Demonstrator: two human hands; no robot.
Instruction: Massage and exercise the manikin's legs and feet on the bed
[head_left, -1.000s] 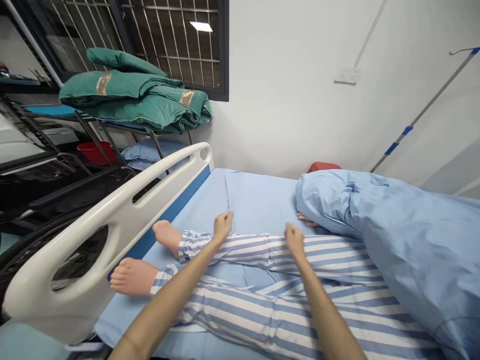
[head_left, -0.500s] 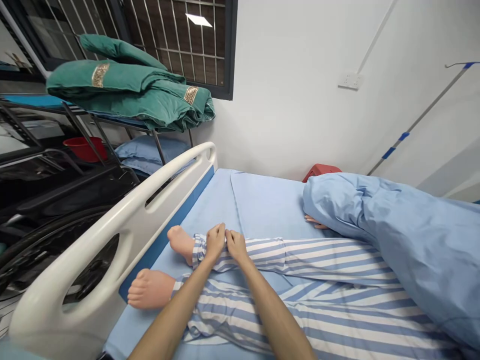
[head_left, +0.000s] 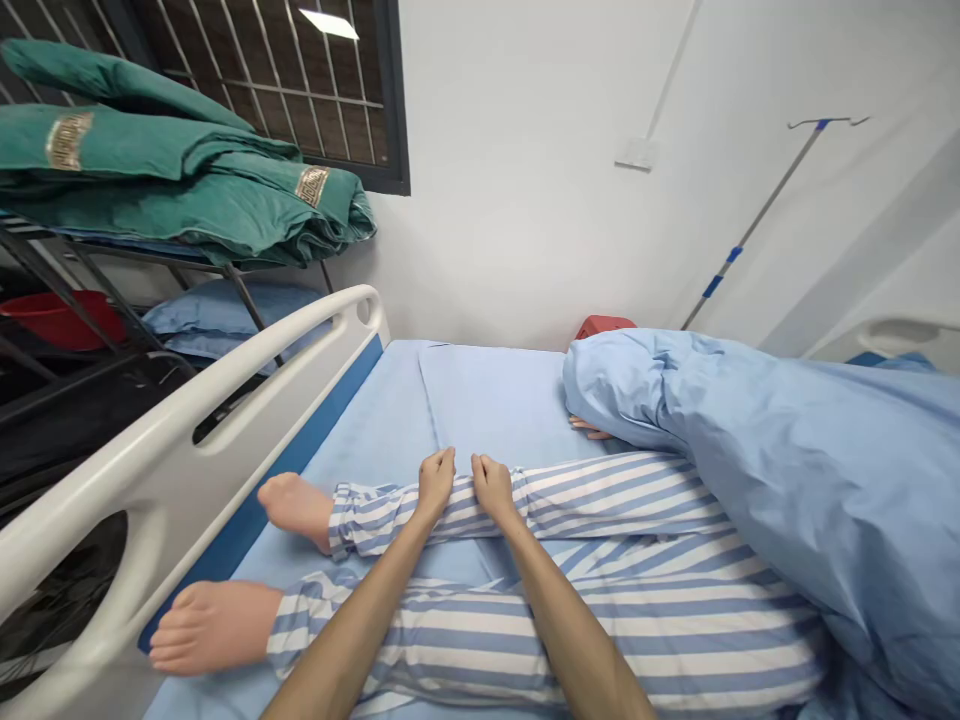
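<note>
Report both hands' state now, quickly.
Left hand: closed, holding the blue-and-white striped fabric trouser leg.
Right hand: closed, holding that same trouser leg.

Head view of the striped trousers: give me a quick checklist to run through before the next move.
Left hand and right hand both on the striped trouser leg: ok.
Firm grip on the leg: cannot tell from this view.
Upper bare foot showing past the trouser cuff: ok.
White bed side rail raised: ok.
Blue blanket apart from both hands: ok.
</note>
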